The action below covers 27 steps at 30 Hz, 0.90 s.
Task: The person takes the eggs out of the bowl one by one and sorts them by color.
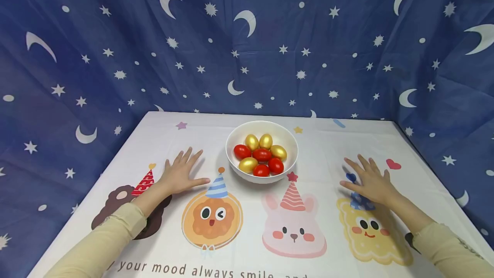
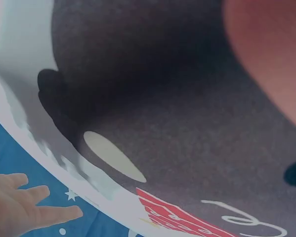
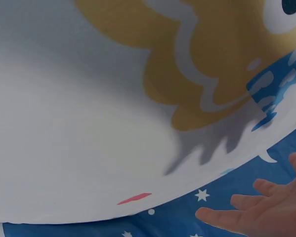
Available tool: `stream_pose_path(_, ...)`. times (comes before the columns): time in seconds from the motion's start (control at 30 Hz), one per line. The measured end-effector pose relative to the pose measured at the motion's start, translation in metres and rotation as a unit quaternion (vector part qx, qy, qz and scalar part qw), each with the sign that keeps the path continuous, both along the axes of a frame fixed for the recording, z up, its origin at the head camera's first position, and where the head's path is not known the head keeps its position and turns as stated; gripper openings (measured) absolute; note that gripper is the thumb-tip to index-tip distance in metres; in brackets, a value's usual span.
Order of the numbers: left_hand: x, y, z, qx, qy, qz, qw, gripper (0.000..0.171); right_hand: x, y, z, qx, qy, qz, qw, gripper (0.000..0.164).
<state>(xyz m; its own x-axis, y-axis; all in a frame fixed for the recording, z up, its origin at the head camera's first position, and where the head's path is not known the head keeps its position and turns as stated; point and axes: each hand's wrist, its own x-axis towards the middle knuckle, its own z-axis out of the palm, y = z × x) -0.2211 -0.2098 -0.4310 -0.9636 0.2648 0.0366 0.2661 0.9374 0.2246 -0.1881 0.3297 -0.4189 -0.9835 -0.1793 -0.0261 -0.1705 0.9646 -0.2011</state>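
Note:
A white bowl (image 1: 292, 158) stands toward the back middle of the table, holding several shiny red eggs (image 1: 262, 155) and several gold eggs (image 1: 278, 152). Left of the bowl, my left hand (image 1: 179, 176) is held palm down with fingers spread and nothing in it. My right hand (image 1: 371, 182) is farther off on the other side, likewise palm down and spread, over the yellow biscuit drawing. In the left wrist view, the straight fingers of the left hand (image 2: 29, 207) show at the lower left corner. Straight fingers of the right hand (image 3: 266, 210) appear at the lower right of the right wrist view.
A white tablecloth (image 1: 251, 222) printed with cartoon faces, party hats and lettering covers the table. Behind and at both sides hangs a dark blue curtain (image 1: 270, 63) with white moons and stars, meeting the table's back edge.

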Motion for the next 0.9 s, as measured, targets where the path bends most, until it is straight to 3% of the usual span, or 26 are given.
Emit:
stream_pose_path(0.23, 0.000, 0.001, 0.002, -0.001, 0.014, 0.002, 0.9999, 0.092, 0.002, 0.002, 0.001, 0.012, 0.017, 0.014, 1.000, 0.081)
stream_pose_path(0.53, -0.004, 0.003, 0.010, 0.018, 0.046, -0.014, 0.9987, 0.086, 0.001, 0.000, 0.004, -0.003, 0.101, 0.050, 0.994, 0.070)
stream_pose_path(0.9, -0.003, 0.009, 0.012, 0.048, 0.041, -0.036, 0.9973, 0.084, 0.004, -0.004, 0.009, -0.041, 0.102, 0.038, 0.993, 0.060)
